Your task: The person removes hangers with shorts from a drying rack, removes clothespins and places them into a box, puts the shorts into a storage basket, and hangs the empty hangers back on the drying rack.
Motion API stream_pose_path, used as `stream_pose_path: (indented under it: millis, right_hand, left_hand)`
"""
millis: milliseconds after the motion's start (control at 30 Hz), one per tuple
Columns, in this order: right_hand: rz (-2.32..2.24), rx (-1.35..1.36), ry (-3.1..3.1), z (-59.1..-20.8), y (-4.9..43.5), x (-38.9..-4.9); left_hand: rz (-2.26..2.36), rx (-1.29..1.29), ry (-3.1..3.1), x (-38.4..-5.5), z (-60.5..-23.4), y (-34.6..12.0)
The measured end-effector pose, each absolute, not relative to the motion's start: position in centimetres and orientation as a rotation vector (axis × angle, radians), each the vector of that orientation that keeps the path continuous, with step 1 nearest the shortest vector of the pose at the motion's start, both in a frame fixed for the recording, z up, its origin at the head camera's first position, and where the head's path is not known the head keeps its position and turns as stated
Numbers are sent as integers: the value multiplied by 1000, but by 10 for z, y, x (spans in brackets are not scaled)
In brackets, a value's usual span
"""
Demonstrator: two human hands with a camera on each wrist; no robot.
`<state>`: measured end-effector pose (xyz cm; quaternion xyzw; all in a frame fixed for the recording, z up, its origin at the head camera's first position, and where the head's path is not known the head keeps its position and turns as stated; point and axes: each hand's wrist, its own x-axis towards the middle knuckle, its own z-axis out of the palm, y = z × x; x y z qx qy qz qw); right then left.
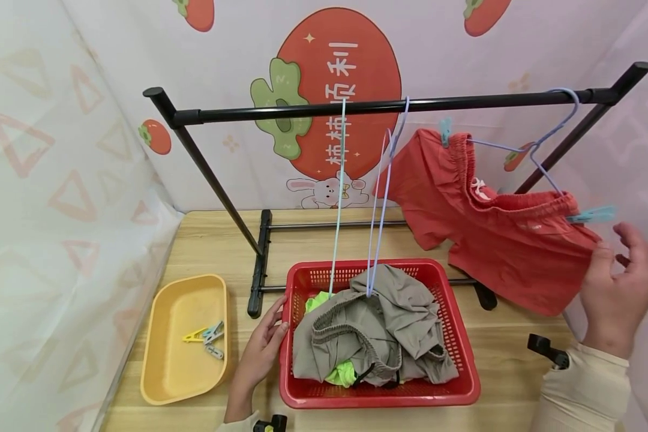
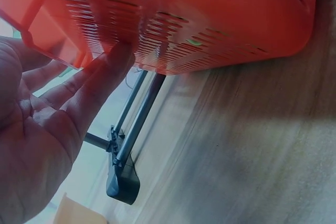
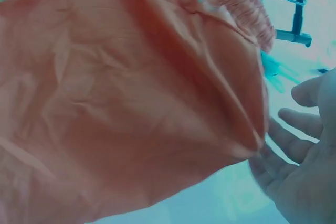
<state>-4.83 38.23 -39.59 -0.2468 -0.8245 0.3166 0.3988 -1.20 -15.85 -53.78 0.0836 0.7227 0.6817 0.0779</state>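
Observation:
A red plastic basket (image 1: 378, 403) holds grey-brown shorts (image 1: 410, 306) and some bright green cloth (image 1: 342, 374). My left hand (image 1: 259, 348) rests against the basket's left side with fairly straight fingers; one digit lies against the slotted wall in the left wrist view. From a blue hanger (image 1: 558, 127) on the rack's right end, red shorts (image 1: 507, 246) hang tilted, with light-blue clothespins (image 1: 591, 215) at the waistband. My right hand (image 1: 621, 282) is at the shorts' right edge, its fingers loosely bent and touching the cloth in the right wrist view (image 3: 299, 177).
A black rack (image 1: 302, 111) spans the table behind the basket. Two more hangers, pale green (image 1: 338, 228) and lilac (image 1: 380, 222), hang from its bar, their lower ends over the basket. At left stands a yellow tray (image 1: 180, 384) with several clothespins (image 1: 212, 331).

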Motion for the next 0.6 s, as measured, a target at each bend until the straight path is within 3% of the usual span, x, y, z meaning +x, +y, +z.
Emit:
stream_pose_path:
  millis: [600]
  right_hand:
    - [749,-503,-2288,-409,382,-55]
  left_hand:
    - [2049,235,2168,-12,-540,-159]
